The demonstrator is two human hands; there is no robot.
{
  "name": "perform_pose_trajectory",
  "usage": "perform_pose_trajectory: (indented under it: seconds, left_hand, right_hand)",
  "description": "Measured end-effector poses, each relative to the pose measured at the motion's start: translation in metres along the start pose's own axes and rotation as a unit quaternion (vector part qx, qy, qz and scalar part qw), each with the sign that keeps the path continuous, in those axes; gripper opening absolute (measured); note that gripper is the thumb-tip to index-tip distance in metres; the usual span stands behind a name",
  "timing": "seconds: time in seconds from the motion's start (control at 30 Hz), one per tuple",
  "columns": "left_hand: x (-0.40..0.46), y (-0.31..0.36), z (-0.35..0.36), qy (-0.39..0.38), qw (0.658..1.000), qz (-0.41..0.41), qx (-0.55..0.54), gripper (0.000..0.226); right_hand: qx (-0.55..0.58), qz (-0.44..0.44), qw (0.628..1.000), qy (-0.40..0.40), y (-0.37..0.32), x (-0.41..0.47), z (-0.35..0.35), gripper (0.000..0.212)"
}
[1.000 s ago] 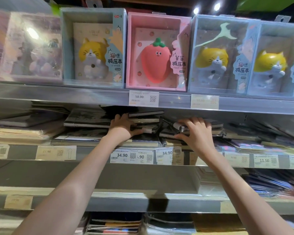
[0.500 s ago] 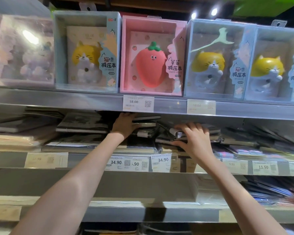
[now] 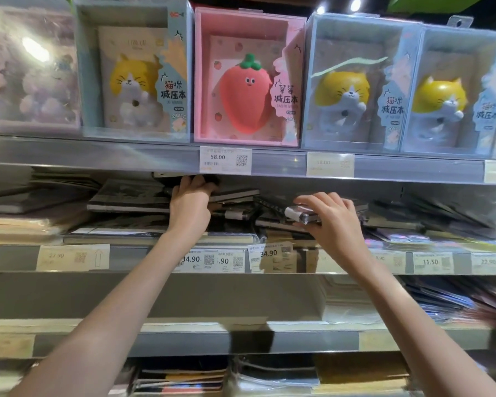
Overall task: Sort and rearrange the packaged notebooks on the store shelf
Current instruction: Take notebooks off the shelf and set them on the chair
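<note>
Gripping wrapped notebooks (image 3: pixel 304 216) at frame centre, right hand (image 3: pixel 331 217) closed; left hand (image 3: pixel 189 206) (fingers hidden, grip unclear) risks toppling the leaning stack (image 3: pixel 235 207).

You're in a shop, stationery aisle. Metal shelf tiers run across the whole frame, each front rail (image 3: pixel 98 156) carrying price tags: a 58.00 label with QR code (image 3: pixel 225 159) upper center, 34.90 tags (image 3: pixel 196 260) mid frame, 11.50 (image 3: pixel 431 262) at right. Top tier holds boxed novelty notebooks in clear display packaging, cat boxes (image 3: pixel 135 71) and a pink strawberry box (image 3: pixel 248 77), printed in Chinese. Middle tier is stacked with flat wrapped notebooks (image 3: pixel 126 199); more stock sits at the bottom of the frame.
</note>
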State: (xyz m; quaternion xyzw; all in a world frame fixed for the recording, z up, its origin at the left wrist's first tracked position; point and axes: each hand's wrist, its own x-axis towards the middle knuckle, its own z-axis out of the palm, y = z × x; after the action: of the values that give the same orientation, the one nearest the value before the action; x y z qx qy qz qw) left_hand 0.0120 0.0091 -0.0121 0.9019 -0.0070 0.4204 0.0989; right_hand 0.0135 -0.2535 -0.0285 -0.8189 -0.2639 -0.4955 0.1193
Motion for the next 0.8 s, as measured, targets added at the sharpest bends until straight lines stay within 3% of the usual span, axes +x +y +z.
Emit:
perform_pose_trajectory:
  seconds: [0.2,0.33,0.47,0.63,0.8]
  left_hand:
    - [-0.006,0.012,-0.018,-0.027,1.0,0.011,-0.007,0.041]
    - [-0.013,0.015,-0.027,-0.042,0.997,0.018,0.069,0.031]
    - [-0.016,0.013,-0.041,0.009,0.997,0.048,0.06,0.016]
    - [-0.044,0.005,-0.065,0.088,0.983,0.16,0.035,0.028]
    - [-0.071,-0.005,-0.108,0.121,0.98,0.16,0.004,0.027]
  right_hand:
    - [0.034,-0.008,0.999,-0.013,0.005,-0.003,-0.007,0.036]
    - [0.02,-0.012,1.0,-0.006,0.003,-0.003,-0.012,0.036]
    - [0.01,-0.02,1.0,0.006,-0.001,0.001,-0.019,0.034]
    - [-0.004,-0.053,0.998,0.024,-0.029,0.003,-0.049,0.028]
    - [-0.006,-0.053,0.997,0.047,-0.077,-0.004,-0.095,0.023]
